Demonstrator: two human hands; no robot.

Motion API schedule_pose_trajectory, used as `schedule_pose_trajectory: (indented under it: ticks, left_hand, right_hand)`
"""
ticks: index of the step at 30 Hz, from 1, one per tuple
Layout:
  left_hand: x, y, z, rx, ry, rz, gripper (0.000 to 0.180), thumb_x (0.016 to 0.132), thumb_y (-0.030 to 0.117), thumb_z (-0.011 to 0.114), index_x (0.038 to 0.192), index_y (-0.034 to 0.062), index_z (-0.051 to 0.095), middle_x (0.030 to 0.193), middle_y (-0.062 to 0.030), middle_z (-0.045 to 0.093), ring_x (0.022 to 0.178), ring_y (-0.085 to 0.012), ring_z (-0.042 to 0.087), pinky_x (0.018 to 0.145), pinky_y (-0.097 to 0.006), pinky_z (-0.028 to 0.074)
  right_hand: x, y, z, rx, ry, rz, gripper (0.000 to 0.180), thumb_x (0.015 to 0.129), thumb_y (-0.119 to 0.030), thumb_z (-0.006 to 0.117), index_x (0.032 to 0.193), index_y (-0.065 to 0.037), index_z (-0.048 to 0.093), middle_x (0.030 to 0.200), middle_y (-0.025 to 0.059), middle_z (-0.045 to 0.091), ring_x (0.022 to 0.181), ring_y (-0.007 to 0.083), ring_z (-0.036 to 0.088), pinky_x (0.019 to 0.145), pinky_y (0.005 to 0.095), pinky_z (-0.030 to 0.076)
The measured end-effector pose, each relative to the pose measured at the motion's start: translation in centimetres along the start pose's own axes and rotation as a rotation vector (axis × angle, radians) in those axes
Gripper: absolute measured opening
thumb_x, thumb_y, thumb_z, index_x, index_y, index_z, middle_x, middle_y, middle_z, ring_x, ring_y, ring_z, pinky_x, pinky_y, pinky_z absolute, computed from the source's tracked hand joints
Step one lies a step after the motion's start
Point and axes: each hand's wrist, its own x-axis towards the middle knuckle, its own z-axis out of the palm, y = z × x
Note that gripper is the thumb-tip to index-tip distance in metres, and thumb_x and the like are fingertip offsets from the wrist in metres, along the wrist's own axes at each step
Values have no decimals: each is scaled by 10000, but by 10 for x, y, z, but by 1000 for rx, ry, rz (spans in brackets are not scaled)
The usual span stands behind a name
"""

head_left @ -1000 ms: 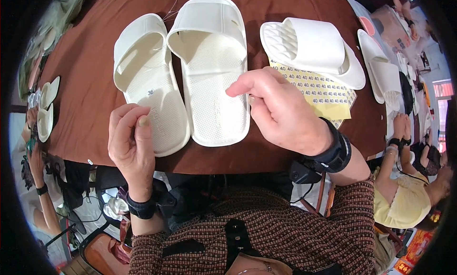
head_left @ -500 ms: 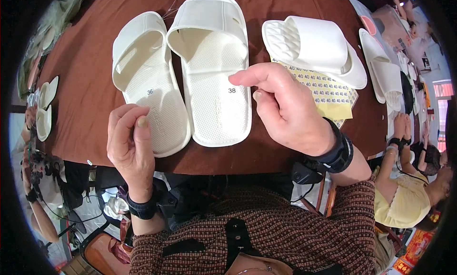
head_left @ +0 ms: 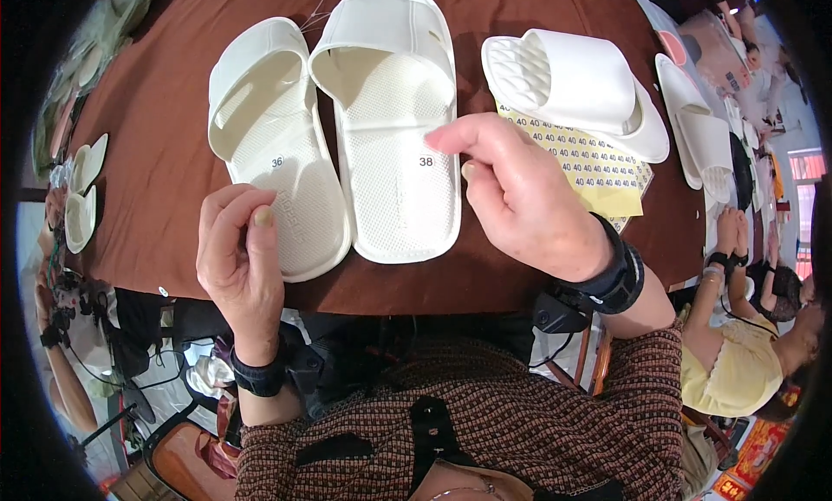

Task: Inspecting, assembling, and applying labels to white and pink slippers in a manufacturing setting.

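Note:
Two white slide slippers lie side by side on the brown cloth, insoles up: the left slipper (head_left: 295, 198) and the right slipper (head_left: 394, 185). Each insole carries a small printed mark near its middle. My left hand (head_left: 240, 254) is at the heel of the left slipper, its fingers curled in and the thumb tip close to the index finger. Whether anything small sits in that pinch is hidden. Over the right slipper's edge, my right hand (head_left: 533, 193) points with its index finger beside the printed mark. Its thumb is apart from the index finger, and nothing shows between them.
Another pair of white slippers (head_left: 581, 81) lies at the right, partly over a yellow sticker sheet (head_left: 598, 185). Farther right stand more white slippers (head_left: 698, 124). A small pair (head_left: 81, 215) lies at the far left. Beyond the right edge sits a person in yellow (head_left: 732, 371).
The whole scene has shifted very slightly in the picture, the slippers a little up and to the right. Both hands keep nearly the same pose.

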Motion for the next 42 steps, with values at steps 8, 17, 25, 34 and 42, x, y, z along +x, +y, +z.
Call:
schedule_pose_trajectory:
  ticks: [8, 17, 25, 34, 42]
  left_hand:
    - [-1, 4, -2, -48, 15, -48, 108, 945, 37, 598, 976, -37, 670, 994, -80, 632, 879, -129, 568, 768, -240, 451]
    - [-3, 0, -4, -123, 67, -141, 144, 990, 47, 526, 1051, -16, 641, 980, 2, 601, 852, -52, 493, 782, -189, 386]
    - [-1, -1, -1, -167, 62, -174, 142, 988, 53, 537, 1057, -10, 643, 977, 9, 602, 864, -50, 496, 788, -189, 388]
    - [-2, -4, -6, -200, 69, -168, 126, 930, -53, 535, 1008, -34, 632, 1015, -52, 616, 921, -101, 559, 828, -219, 435]
    - [-2, -1, -3, -285, 48, -144, 124, 966, -11, 504, 1025, -23, 613, 993, -4, 589, 928, -69, 523, 847, -201, 397]
  right_hand:
    - [-1, -4, 0, -20, -46, 9, 245, 884, 41, 513, 1120, -17, 541, 948, 168, 633, 845, 325, 631, 758, 405, 509]
    - [-1, -2, 3, 140, 59, 38, 265, 890, 47, 489, 1142, -11, 547, 948, 160, 631, 866, 307, 632, 749, 382, 508]
    - [0, 2, 2, 101, 71, 76, 261, 890, 37, 494, 1135, -26, 556, 889, 150, 604, 795, 302, 603, 731, 392, 498]
    - [1, 3, 2, -11, 69, -131, 229, 847, 59, 525, 1043, -27, 606, 882, 149, 598, 823, 313, 606, 750, 388, 500]
    - [1, -9, -6, -36, -16, -97, 183, 829, 78, 530, 956, -17, 621, 878, 110, 648, 863, 291, 597, 758, 376, 499]
